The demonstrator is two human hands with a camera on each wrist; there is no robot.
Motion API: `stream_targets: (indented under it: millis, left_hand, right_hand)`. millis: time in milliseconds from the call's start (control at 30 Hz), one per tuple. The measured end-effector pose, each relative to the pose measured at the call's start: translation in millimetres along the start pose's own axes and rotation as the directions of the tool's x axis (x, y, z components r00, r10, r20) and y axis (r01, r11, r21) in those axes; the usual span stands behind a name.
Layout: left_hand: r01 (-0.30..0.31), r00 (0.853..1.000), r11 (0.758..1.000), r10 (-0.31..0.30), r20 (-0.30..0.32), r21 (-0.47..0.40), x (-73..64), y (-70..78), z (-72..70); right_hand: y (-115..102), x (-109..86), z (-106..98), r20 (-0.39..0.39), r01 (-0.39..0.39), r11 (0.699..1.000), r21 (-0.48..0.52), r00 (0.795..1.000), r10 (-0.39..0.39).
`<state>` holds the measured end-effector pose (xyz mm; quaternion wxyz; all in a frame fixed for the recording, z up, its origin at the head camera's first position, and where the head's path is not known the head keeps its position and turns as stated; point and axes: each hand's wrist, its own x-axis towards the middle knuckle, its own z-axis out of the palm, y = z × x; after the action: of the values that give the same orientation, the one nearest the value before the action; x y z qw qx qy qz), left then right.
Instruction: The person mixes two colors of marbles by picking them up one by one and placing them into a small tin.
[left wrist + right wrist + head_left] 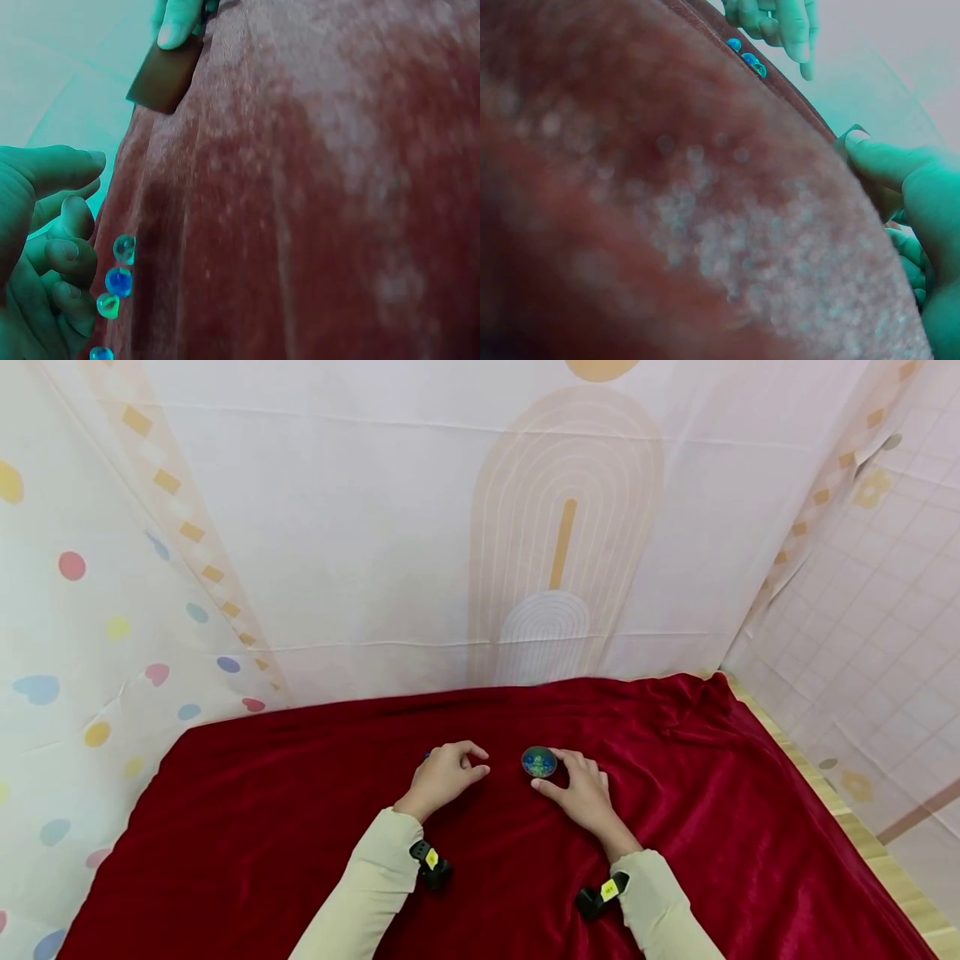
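Note:
In the head view my right hand (583,789) grips the side of a small round cup (539,762) between thumb and fingers. Blue and green pieces, likely glass marbles, show inside it. From the left wrist view the cup's outer wall (163,81) looks brown and slightly tilted at the cloth. To the left, my left hand (442,779) hovers with loosely bent fingers, thumb and forefinger apart, and nothing visible between them. Beside its fingers several glass marbles lie on the cloth, among them a blue marble (118,282) and a green marble (108,305). In the head view that hand mostly hides them.
A dark red velvet cloth (285,827) with folds covers the table. Behind it hangs a pale patterned curtain (360,543), with more patterned sheets at both sides. A light wooden-looking strip (847,827) runs along the right edge. Each wrist wears a black strapped camera.

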<state>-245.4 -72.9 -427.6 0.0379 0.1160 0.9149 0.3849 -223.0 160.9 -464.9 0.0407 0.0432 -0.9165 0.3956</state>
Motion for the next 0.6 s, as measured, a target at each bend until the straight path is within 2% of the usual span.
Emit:
stream_targets:
  millis: [600]
  left_hand:
    - [0.067,0.998,0.998,-0.067,-0.024,0.013,-11.5,-26.0,-13.4]
  right_hand:
    - [0.0,-2.4,0.2,0.004,-0.001,1.000,-0.001,1.000,0.001]
